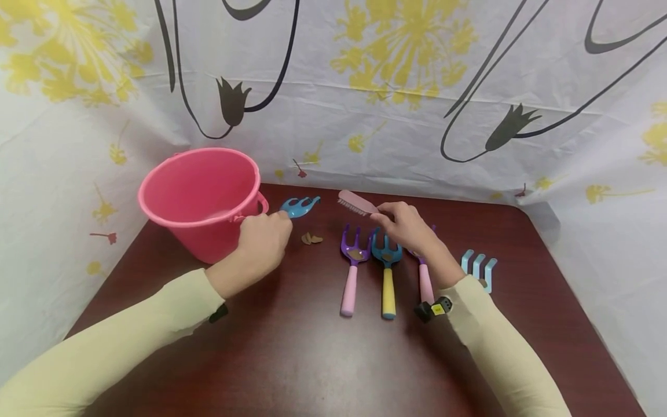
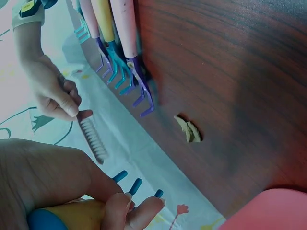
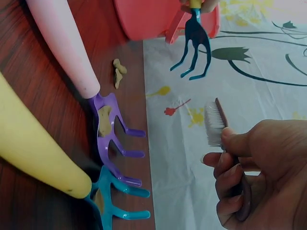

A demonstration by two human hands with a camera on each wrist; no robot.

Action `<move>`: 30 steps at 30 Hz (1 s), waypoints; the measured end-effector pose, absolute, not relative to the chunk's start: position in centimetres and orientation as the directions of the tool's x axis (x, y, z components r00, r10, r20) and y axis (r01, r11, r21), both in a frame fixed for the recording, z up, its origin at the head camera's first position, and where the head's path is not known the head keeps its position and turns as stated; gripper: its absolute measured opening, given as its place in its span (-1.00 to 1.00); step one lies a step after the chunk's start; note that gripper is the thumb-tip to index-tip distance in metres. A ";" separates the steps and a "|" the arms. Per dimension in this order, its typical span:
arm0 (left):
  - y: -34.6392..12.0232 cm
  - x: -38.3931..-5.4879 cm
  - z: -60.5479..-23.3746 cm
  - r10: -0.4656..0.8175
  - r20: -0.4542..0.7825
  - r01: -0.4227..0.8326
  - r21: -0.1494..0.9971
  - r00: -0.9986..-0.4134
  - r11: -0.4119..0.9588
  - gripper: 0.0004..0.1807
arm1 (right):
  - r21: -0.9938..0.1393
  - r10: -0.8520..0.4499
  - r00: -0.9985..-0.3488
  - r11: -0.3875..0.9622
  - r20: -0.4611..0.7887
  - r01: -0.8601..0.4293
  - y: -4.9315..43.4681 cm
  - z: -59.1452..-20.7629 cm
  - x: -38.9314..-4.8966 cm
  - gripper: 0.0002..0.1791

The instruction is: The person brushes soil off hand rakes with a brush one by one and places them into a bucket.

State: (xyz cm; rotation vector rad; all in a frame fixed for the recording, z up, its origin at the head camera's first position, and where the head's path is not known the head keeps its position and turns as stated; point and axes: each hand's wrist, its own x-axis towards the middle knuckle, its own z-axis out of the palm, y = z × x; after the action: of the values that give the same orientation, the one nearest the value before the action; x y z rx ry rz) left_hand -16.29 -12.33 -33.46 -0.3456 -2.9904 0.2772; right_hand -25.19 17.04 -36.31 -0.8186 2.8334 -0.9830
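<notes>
In my left hand [image 1: 266,238] I grip the yellow handle [image 2: 76,214] of a small blue hand rake [image 1: 300,207], held up beside the bucket with its tines pointing away. My right hand [image 1: 406,226] holds a pink brush [image 1: 358,202] by its handle, white bristles facing left and down. Between and below the two tools, a few tan clay-like pieces [image 1: 311,238] lie on the table. Under my right hand are a purple rake with a pink handle [image 1: 350,289], a blue rake with a yellow handle [image 1: 388,292] and another pink-handled rake [image 1: 425,284], partly hidden by my forearm.
A pink bucket [image 1: 208,231] stands at the back left of the dark wooden table [image 1: 312,359]. A light blue rake head [image 1: 476,266] lies right of my right wrist. Tan bits sit on the rake heads. A patterned white cloth [image 1: 312,116] hangs behind the table.
</notes>
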 end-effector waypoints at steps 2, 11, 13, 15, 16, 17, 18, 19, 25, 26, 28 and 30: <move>-12.5 -16.3 -33.3 0.234 0.099 0.214 -0.184 -0.967 0.959 -0.51 | -0.578 -0.486 -0.863 0.668 0.136 -0.468 17.2 -36.4 -25.3 -0.62; -12.8 -16.0 -32.8 0.235 0.118 0.213 -0.169 -0.965 0.962 -0.62 | -0.564 -0.467 -0.879 0.701 0.098 -0.435 17.7 -36.6 -25.3 -0.62; -12.8 -16.0 -32.6 0.234 0.113 0.211 -0.180 -0.966 0.961 -0.58 | -0.564 -0.462 -0.883 0.710 0.080 -0.422 17.8 -36.6 -25.2 -0.62; -12.7 -16.0 -32.3 0.235 0.107 0.212 -0.189 -0.966 0.959 -0.52 | -0.562 -0.458 -0.886 0.716 0.068 -0.414 17.9 -36.5 -25.2 -0.62; -12.7 -16.0 -32.1 0.235 0.105 0.211 -0.195 -0.966 0.958 -0.50 | -0.561 -0.458 -0.886 0.717 0.066 -0.413 17.9 -36.5 -25.1 -0.62; -12.8 -15.9 -31.9 0.234 0.106 0.210 -0.201 -0.966 0.957 -0.49 | -0.563 -0.459 -0.886 0.717 0.064 -0.412 17.9 -36.6 -25.1 -0.62; -12.8 -15.9 -31.8 0.232 0.105 0.207 -0.207 -0.967 0.956 -0.46 | -0.560 -0.461 -0.885 0.717 0.066 -0.415 17.9 -36.6 -25.1 -0.63; -12.8 -15.9 -31.7 0.229 0.105 0.203 -0.213 -0.968 0.956 -0.45 | -0.558 -0.461 -0.885 0.717 0.069 -0.418 17.9 -36.6 -25.1 -0.64; -13.0 -15.8 -31.1 0.220 0.120 0.193 -0.207 -0.968 0.959 -0.44 | -0.561 -0.454 -0.888 0.719 0.066 -0.410 18.0 -36.8 -25.1 -0.65; -13.1 -15.8 -31.0 0.218 0.123 0.191 -0.198 -0.968 0.961 -0.45 | -0.565 -0.455 -0.888 0.718 0.062 -0.407 18.1 -36.8 -25.1 -0.65; -13.3 -15.8 -30.9 0.211 0.124 0.186 -0.188 -0.970 0.964 -0.44 | -0.568 -0.458 -0.887 0.716 0.056 -0.406 18.1 -36.8 -25.1 -0.64; -13.5 -15.8 -30.8 0.206 0.125 0.183 -0.179 -0.970 0.967 -0.44 | -0.569 -0.461 -0.886 0.715 0.052 -0.405 18.1 -36.8 -25.0 -0.62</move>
State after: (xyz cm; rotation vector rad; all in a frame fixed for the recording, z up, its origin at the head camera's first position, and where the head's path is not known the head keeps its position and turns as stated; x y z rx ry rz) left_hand -15.76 -13.48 -30.82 -0.2957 -2.9735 0.2500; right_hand -25.00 18.10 -36.83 -0.7143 2.8224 -0.9025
